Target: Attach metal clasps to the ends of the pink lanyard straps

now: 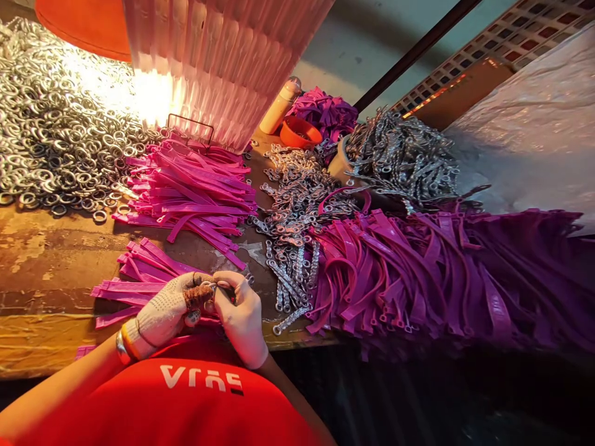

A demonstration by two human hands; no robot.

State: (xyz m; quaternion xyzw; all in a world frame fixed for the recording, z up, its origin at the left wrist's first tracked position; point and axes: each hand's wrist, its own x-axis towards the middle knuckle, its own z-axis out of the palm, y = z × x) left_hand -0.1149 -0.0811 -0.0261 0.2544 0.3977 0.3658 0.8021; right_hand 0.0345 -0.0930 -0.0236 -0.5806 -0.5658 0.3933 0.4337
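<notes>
My left hand (165, 310), in a white dotted glove with brown wrapping on a finger, is closed at the table's front edge. Its fingertips meet those of my right hand (239, 316), which is pinched closed. A small metal ring (211, 286) shows between the two hands, partly hidden by the fingers. Under and behind my left hand lie pink straps (149, 263). Farther back is a larger bundle of pink straps (199, 186). To the right of my right hand, short metal chain links (290, 272) lie in a heap.
Many metal rings (60, 124) cover the back left. Purple straps (395, 272) spread along the right, overhanging the front edge. Behind them a pale container (341, 162) holds metal chains (404, 158). An orange bowl (300, 133) and a ribbed translucent panel (223, 62) stand at the back.
</notes>
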